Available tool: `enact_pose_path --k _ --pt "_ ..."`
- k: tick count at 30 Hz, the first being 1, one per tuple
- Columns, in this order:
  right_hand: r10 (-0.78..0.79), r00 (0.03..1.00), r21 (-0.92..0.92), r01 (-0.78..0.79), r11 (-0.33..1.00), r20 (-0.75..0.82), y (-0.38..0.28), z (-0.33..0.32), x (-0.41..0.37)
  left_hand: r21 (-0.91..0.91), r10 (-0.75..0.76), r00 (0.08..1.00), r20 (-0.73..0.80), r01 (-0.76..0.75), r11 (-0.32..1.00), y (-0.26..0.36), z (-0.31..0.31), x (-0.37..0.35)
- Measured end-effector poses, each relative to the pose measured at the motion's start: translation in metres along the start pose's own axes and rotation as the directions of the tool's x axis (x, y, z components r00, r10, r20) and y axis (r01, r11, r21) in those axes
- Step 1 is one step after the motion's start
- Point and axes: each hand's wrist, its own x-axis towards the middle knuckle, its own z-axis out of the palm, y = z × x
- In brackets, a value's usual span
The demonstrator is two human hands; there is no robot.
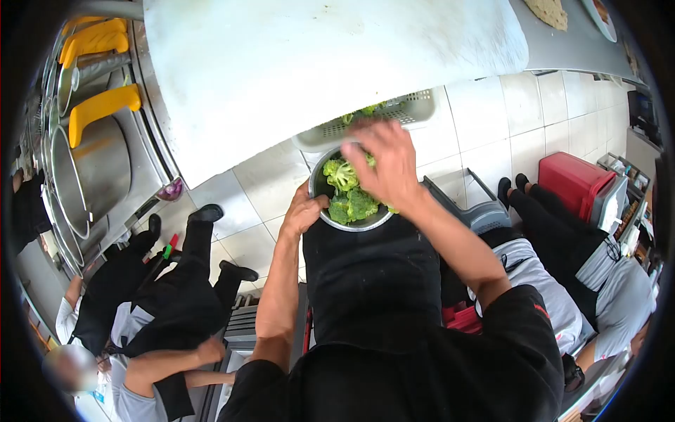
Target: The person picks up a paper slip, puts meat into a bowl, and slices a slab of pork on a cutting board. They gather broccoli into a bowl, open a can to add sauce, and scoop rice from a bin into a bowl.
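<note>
While the left hand [304, 212] clasped the metal bowl [356, 227] at its left side, broccoli [357, 204] lay inside, partly beneath the nearer right hand [394, 169], whose blurred grip could not be told.

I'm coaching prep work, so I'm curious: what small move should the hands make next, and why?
Probably dip the right hand into the basket: it hovers near both basket and bowl, broccoli shows in each, and the left hand holds the bowl. Whether the blurred fingers carry anything is unclear.
</note>
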Motion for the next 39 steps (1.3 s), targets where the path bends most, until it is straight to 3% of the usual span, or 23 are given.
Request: enact_pose_path --k 2,3,4,5,7,8,9,11,13,24,27,28,29,33,35,36,37,39 --pt "0.039 0.998 0.004 -0.039 0.999 -0.047 0.025 0.021 0.038 0.001 -0.016 1.000 -0.016 0.016 1.000 0.000 0.000 -0.004" --pt "0.105 0.956 -0.144 -0.067 0.987 0.275 0.035 0.031 0.063 0.002 -0.035 0.999 -0.030 0.035 0.999 0.001 0.000 -0.006" --pt "0.205 0.809 -0.290 -0.045 0.956 0.551 0.039 0.039 0.080 0.009 -0.052 0.998 -0.022 0.053 0.999 -0.005 -0.003 -0.005" --pt "0.197 0.814 -0.286 -0.041 0.958 0.546 0.043 0.053 0.079 -0.018 -0.035 0.999 -0.039 0.034 0.999 -0.003 -0.002 -0.008" --pt "-0.162 0.910 -0.275 0.279 0.920 0.381 0.052 0.083 0.075 -0.031 -0.052 0.997 -0.051 0.050 0.998 -0.009 -0.003 -0.011" --pt "-0.121 0.804 -0.183 0.274 0.944 0.582 0.051 0.084 0.090 -0.031 -0.049 0.997 -0.058 0.047 0.998 -0.014 -0.005 -0.012" --pt "-0.124 0.805 -0.180 0.275 0.944 0.580 0.049 0.082 0.091 -0.028 -0.048 0.997 -0.061 0.046 0.999 -0.018 -0.007 -0.014" --pt "-0.039 0.841 0.139 -0.043 0.989 0.540 0.048 0.071 0.095 -0.080 -0.078 0.994 -0.076 0.072 0.994 -0.021 -0.008 -0.017" --pt "-0.156 0.880 -0.031 0.190 0.981 0.450 0.068 0.091 0.092 -0.162 -0.051 0.992 -0.118 0.031 0.986 -0.029 -0.009 -0.018" --pt "-0.176 0.971 -0.048 0.186 0.981 0.164 0.106 0.082 0.082 -0.305 -0.038 0.991 -0.125 -0.002 0.952 -0.028 -0.012 -0.014" --pt "-0.165 0.983 -0.017 0.167 0.986 0.080 0.102 0.066 0.073 -0.329 -0.082 0.992 -0.091 0.048 0.943 -0.022 -0.013 -0.011" --pt "-0.025 0.998 0.247 0.009 0.969 0.062 0.094 0.054 0.065 -0.287 -0.075 0.994 -0.082 0.049 0.957 -0.021 -0.013 -0.009" --pt "0.118 0.990 0.491 -0.140 0.860 0.076 0.081 0.035 0.058 -0.244 -0.066 0.995 -0.069 0.048 0.969 -0.021 -0.012 -0.007" --pt "0.100 0.988 0.507 -0.148 0.849 0.119 0.016 -0.034 0.007 -0.097 -0.055 0.997 -0.059 0.049 0.994 -0.003 0.002 0.001" --pt "0.008 0.994 0.423 -0.054 0.904 0.111 -0.003 -0.050 -0.015 -0.099 -0.011 1.000 -0.019 0.009 0.995 -0.001 0.014 0.007" --pt "-0.051 0.990 0.283 0.013 0.959 0.129 0.000 -0.047 -0.026 -0.115 0.028 1.000 0.009 -0.026 0.993 0.002 0.019 0.010" --pt "-0.021 0.970 0.152 -0.016 0.988 0.241 0.000 -0.048 -0.036 -0.109 0.027 0.999 0.020 -0.025 0.994 0.004 0.024 0.010" --pt "-0.055 0.981 0.177 0.021 0.984 0.185 0.007 -0.048 -0.045 -0.086 -0.009 0.999 0.036 0.012 0.996 0.024 0.038 0.012"
